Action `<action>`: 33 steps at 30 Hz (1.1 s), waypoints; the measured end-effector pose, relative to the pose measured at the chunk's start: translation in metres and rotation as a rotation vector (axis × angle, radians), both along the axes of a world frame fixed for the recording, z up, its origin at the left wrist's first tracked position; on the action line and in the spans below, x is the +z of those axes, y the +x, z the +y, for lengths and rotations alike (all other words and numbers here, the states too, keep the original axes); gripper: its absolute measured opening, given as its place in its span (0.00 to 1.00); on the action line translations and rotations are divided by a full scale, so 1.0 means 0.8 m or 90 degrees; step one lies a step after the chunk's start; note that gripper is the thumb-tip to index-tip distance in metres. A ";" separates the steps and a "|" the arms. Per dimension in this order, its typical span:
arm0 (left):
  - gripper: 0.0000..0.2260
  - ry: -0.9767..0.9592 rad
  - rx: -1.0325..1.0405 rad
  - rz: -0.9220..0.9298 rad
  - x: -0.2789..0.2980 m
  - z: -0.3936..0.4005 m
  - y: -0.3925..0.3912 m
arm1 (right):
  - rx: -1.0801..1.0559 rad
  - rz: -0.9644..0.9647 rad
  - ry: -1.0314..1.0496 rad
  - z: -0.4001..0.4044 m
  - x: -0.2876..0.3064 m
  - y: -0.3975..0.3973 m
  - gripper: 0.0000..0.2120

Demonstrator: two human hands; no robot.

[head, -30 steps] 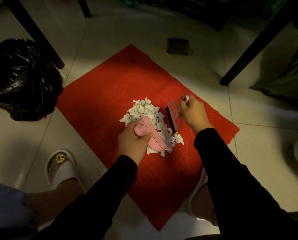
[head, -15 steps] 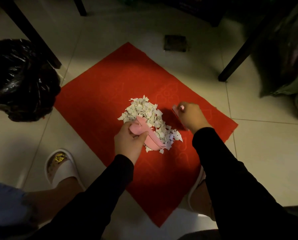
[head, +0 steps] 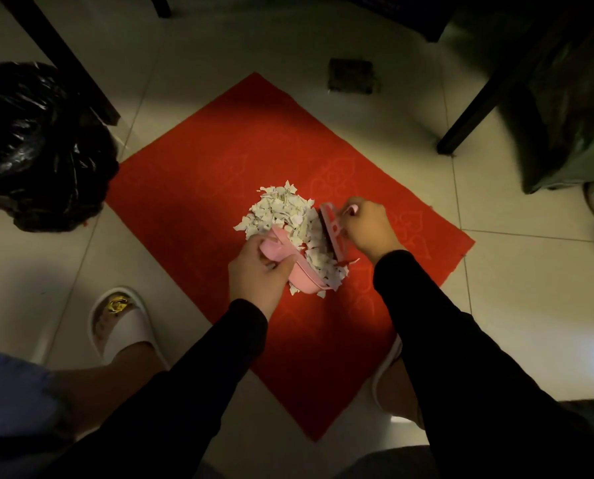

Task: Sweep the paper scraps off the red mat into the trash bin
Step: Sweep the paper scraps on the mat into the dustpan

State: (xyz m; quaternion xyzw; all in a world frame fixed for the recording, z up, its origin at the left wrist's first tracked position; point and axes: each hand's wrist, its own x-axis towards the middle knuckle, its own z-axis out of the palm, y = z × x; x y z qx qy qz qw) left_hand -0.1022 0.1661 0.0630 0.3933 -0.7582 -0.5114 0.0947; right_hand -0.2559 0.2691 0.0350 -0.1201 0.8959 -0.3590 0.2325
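The left hand (head: 258, 271) gripped a pink dustpan (head: 297, 271) heaped with paper scraps (head: 281, 212); the right hand (head: 368, 226) clutched a brush (head: 333, 233) at three o'clock.

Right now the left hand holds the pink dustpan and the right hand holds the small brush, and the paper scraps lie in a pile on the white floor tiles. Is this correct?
Not quite. The head view shows the paper scraps piled on the red mat, not on the floor tiles. The rest holds: the left hand grips the pink dustpan and the right hand holds the small brush.

Head-worn view, steeply down (close) on floor (head: 323, 46)
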 end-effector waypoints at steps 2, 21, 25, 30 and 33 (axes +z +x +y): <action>0.15 0.005 0.005 0.004 0.000 -0.001 0.001 | -0.025 -0.021 -0.047 -0.003 0.007 -0.001 0.11; 0.11 -0.029 -0.023 0.025 -0.004 -0.002 0.013 | -0.014 -0.045 0.121 0.017 0.011 -0.027 0.07; 0.11 -0.038 -0.030 0.017 -0.008 -0.003 0.015 | 0.049 -0.074 0.187 0.017 -0.002 -0.009 0.07; 0.11 -0.064 -0.026 0.008 -0.017 -0.005 0.017 | 0.055 -0.045 0.120 0.005 -0.009 0.010 0.03; 0.12 -0.081 -0.023 0.009 -0.019 -0.005 0.019 | -0.002 -0.033 0.034 0.003 -0.010 0.010 0.02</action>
